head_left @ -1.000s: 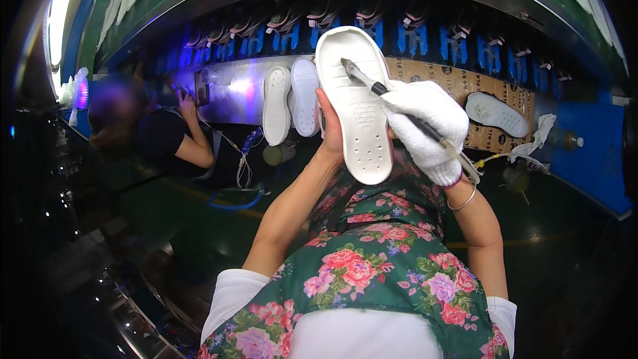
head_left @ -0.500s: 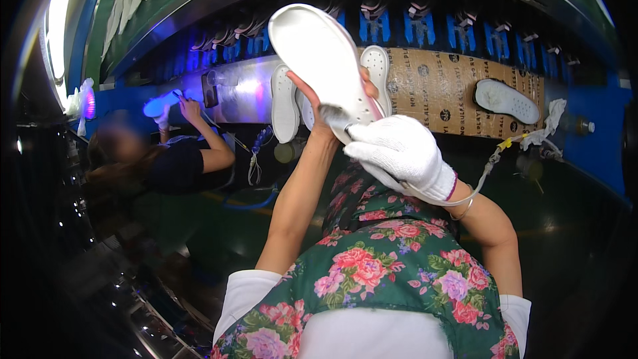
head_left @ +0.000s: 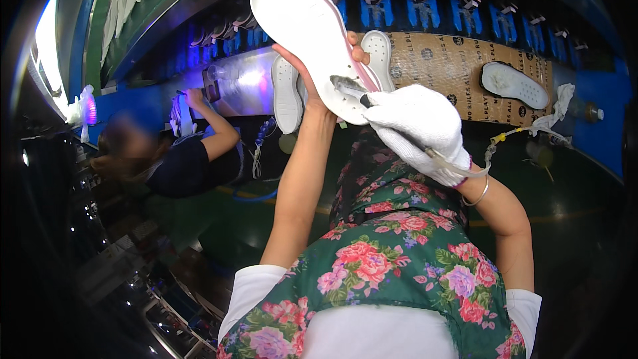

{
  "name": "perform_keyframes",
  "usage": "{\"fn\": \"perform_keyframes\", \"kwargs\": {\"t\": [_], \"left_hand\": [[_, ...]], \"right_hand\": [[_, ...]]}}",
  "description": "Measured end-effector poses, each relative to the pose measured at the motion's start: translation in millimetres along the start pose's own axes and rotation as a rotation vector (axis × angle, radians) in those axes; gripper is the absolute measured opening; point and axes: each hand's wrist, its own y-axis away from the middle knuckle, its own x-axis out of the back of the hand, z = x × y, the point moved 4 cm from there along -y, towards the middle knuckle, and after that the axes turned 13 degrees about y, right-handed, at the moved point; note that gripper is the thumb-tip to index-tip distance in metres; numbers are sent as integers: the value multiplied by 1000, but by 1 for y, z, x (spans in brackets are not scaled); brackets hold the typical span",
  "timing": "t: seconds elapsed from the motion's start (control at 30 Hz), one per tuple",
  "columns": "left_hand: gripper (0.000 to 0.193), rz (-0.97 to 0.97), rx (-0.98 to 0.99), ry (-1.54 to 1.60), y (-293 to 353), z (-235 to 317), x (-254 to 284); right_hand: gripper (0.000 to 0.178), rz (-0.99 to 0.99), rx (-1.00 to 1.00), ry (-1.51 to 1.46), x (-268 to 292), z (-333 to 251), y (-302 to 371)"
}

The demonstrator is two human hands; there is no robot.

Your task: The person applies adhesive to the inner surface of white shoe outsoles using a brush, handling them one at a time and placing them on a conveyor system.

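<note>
My bare left hand (head_left: pixel 318 101) is wrapped around a white shoe sole (head_left: pixel 299 20), thumb on one side and fingertips on the other. The sole is raised above the bench and tilted, with a pinkish side wall and small holes toward its near end. In a white knit glove, my right hand (head_left: pixel 422 123) is closed on a brush (head_left: pixel 345 84). Its grey bristles lie against the sole's near part; the glove hides most of the handle. A clear tube (head_left: pixel 458 168) runs from the gloved hand past my wrist.
Behind lie two more white soles (head_left: pixel 287 96) (head_left: pixel 377 56). A dark-edged sole (head_left: pixel 515 86) rests on printed cardboard (head_left: pixel 432 73) at right, near a white cloth (head_left: pixel 561 103) and bottle (head_left: pixel 591 113). Shoes with blue parts (head_left: pixel 422 13) line the far rack. A co-worker (head_left: pixel 189 166) is at left.
The sole has moved up and slightly left in my left hand. The brush has shifted farther up the sole, toward its pinkish side. The co-worker's blue-lit piece has been lowered and turned.
</note>
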Motion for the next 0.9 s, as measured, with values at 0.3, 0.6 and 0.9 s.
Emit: {"fn": "perform_keyframes", "kwargs": {"t": [0.3, 0.6, 0.9], "left_hand": [[114, 58, 303, -287, -10, 10, 10], [104, 47, 558, -208, -15, -4, 9], [73, 302, 721, -916, -20, 0, 8]], "right_hand": [[24, -182, -12, -166, -4, -6, 7], [26, -170, 187, 21, -23, -20, 17], [36, -187, 262, 92, -24, -13, 19]]}}
